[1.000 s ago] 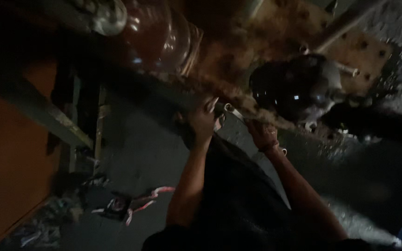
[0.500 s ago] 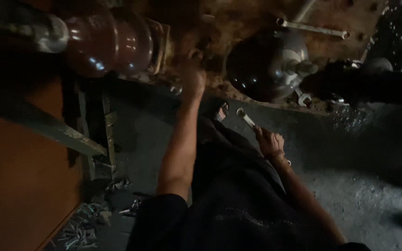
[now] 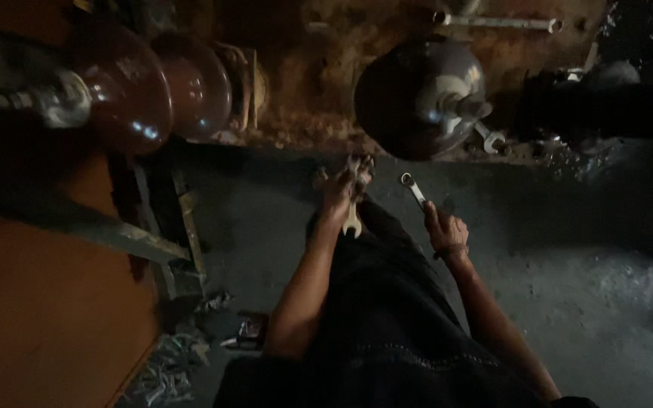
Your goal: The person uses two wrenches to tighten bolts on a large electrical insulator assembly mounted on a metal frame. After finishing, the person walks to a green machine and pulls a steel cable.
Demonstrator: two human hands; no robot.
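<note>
A brown ribbed insulator (image 3: 160, 91) sits far left. The left hand (image 3: 339, 189) closes around an open-end wrench (image 3: 351, 219) below a dark domed insulator (image 3: 417, 94); just right, the right hand (image 3: 446, 230) grips a ring spanner (image 3: 414, 189) angled upward.

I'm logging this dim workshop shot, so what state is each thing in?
left hand: closed on an open-ended spanner, its jaw end hanging down.
right hand: gripping a ring spanner, ring end raised and free.
dark insulator: mounted on the rusty unit.
brown insulators: mounted, glossy.
scrap pile: loose on the floor.
</note>
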